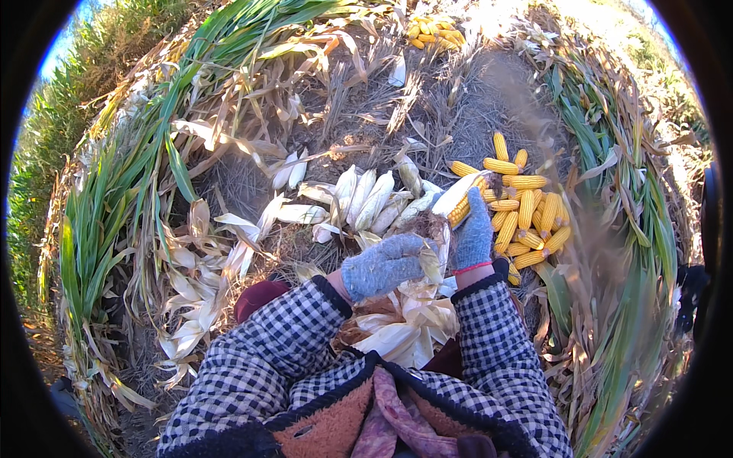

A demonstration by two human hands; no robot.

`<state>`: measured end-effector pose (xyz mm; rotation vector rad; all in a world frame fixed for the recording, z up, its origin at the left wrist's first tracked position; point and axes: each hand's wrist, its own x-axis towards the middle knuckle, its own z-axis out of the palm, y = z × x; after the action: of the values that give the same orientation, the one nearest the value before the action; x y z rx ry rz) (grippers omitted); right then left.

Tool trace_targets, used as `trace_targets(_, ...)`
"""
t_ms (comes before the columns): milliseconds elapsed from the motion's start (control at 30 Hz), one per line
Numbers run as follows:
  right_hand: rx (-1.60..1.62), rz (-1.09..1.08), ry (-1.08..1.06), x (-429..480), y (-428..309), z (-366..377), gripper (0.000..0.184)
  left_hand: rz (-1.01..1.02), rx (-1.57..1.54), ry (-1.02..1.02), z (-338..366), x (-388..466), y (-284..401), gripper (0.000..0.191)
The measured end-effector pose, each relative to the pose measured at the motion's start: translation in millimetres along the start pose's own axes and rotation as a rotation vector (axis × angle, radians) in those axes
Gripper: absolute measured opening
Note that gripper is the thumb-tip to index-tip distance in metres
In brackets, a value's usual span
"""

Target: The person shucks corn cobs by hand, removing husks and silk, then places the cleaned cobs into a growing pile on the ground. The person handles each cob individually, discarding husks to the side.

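My left hand (385, 266), in a grey knitted glove, has its fingers around pale, dry corn husk (432, 252) just left of my right hand. My right hand (474, 232), gloved alike, grips a partly husked ear of corn (461, 200); yellow kernels show along its lower side and white husk covers its upper side. Beyond my left hand lies a row of corn ears in their husks (361, 197). To the right of my right hand is a pile of bare yellow corn cobs (527, 212). Loose husks (412, 329) lie in front of my body.
Cut green and dry corn stalks line the left (114, 246) and the right (624, 229). Another heap of yellow cobs (435, 31) lies farther off. Husks (189, 303) litter the ground at the left. Stubble and dry straw (395, 103) cover the soil ahead.
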<state>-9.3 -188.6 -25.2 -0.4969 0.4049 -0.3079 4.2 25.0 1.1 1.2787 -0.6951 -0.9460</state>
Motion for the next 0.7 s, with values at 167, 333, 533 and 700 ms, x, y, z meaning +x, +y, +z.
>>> trace_targets(167, 0.033, -0.028, -0.002, 15.3, 2.4, -14.8, 0.052, -0.016, -0.069, 0.096, 1.9, 2.2, 5.6, 0.032)
trace_targets(333, -0.421, -0.153, -0.059, 19.9, -4.5, -23.6, 0.047, 0.083, 0.009, 0.501, -23.1, 14.9, 5.2, 0.023)
trace_targets(533, -1.132, -0.187, -0.390, -9.9, 18.7, -7.3, 0.073, 0.209, 0.180, 0.769, -31.9, 28.2, 13.8, 0.034)
trace_targets(700, -1.486, -0.087, -0.575, -25.3, 22.7, 2.2, 0.087, 0.113, 0.171, 0.710, -39.0, 28.9, 2.7, 0.041)
